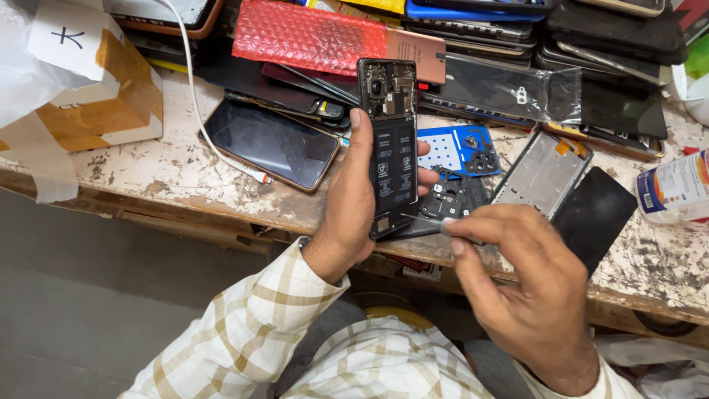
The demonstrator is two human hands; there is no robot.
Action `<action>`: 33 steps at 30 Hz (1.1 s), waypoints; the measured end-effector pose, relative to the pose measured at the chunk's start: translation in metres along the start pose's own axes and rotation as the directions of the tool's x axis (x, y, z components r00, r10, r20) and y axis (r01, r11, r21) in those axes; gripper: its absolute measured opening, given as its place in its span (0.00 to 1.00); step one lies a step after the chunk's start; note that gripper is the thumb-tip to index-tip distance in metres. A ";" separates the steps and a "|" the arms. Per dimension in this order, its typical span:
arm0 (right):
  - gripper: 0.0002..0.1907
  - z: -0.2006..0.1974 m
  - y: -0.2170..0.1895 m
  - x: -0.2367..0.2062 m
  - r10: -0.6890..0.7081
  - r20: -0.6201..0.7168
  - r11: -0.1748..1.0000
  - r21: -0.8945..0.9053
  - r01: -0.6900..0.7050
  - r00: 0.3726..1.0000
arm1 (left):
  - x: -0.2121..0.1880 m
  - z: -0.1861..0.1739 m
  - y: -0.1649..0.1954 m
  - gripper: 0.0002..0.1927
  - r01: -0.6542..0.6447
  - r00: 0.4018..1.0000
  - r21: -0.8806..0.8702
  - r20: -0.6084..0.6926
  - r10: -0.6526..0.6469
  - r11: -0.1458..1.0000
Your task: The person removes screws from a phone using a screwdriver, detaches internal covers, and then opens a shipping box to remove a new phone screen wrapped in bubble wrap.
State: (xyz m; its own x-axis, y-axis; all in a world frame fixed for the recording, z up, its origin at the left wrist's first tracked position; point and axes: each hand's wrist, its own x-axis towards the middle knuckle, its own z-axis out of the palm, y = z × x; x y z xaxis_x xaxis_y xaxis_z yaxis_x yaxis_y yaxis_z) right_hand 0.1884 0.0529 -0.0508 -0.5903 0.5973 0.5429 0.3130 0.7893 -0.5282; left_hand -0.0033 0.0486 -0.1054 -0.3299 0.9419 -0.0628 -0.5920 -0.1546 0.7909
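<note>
Phone (391, 148) with its back cover off stands upright in the left hand (347, 207), thumb along one long edge and fingertips showing at the other, so it is gripped by its sides above the bench edge. It looks light and stiff but fragile: the open back shows a black battery filling the lower part and bare circuit board with camera modules at the top, so the long edges seem the safe place to hold it, well clear of the board.

The right hand (517, 281) is pinched shut on a thin metal tool (425, 219), probably tweezers, whose tip touches the phone's lower corner.

Just beyond the right hand lie a black inner cover piece (452, 198), a bare metal phone frame (543, 174) and a black panel (594, 214). A blue sheet (450, 148) with small parts lies behind the phone. Beyond the left hand a dark-screened phone (273, 144) rests face up beside a white cable (193, 89), on the worn, paint-flaked bench (177, 177). Farther back sit a red bubble-wrap pouch (306, 35) and stacked phones; a cardboard box (111, 96) stands far left.
</note>
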 end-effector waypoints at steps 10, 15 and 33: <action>0.09 0.008 0.029 0.000 0.074 0.113 0.989 -0.139 -0.058 0.991 | -0.011 -0.013 -0.008 0.38 0.175 0.974 0.119 0.124 -0.189 0.977; 0.10 0.007 0.023 0.001 0.033 0.132 0.991 -0.132 -0.016 0.991 | -0.009 -0.011 -0.017 0.38 0.190 0.964 0.138 0.160 -0.212 0.972; 0.11 -0.003 0.003 -0.012 -0.034 0.036 0.998 -0.057 0.036 0.999 | -0.002 -0.008 -0.006 0.43 0.035 0.997 -0.152 0.076 -0.023 0.988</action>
State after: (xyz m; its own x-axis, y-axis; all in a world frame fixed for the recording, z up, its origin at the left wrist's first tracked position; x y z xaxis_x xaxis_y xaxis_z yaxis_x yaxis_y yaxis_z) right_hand 0.1989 0.0481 -0.0569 -0.6267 0.5651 0.5366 0.3340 0.8169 -0.4703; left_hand -0.0049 0.0448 -0.1147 -0.2592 0.9652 -0.0347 -0.7083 -0.1655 0.6862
